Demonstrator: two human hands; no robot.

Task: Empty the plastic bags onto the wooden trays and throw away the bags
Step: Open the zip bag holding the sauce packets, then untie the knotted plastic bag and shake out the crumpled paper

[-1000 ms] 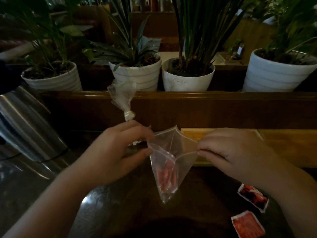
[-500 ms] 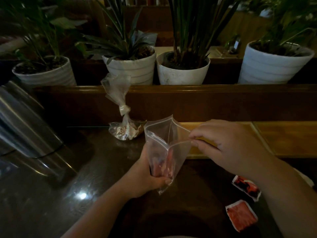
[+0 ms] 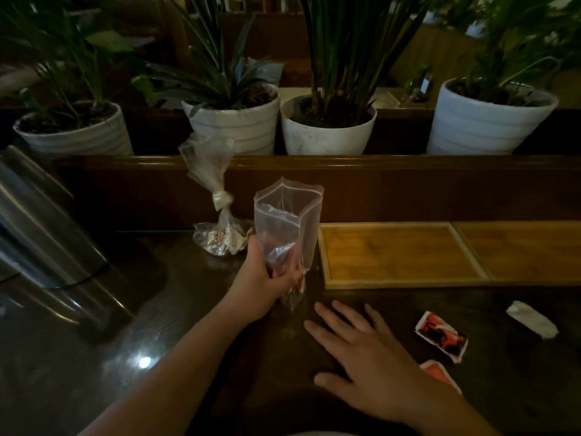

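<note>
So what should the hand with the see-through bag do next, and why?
Probably tip the clear zip-top plastic bag over the light wooden tray. The left hand holds it upright, mouth open, red contents at the bottom, and the tray beside it looks bare.

Two bare forearms, left hand (image 3: 264,278), right hand (image 3: 371,357), no sleeves, no rings

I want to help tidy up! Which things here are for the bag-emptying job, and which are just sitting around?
For the job:
- zip bag, held upright in the left hand
- knotted bag, still tied
- wooden trays, nothing on them yet

Just lying about:
- plant pots
- red packets
- white wrapper
- shiny metal thing

The right hand is free.
</note>
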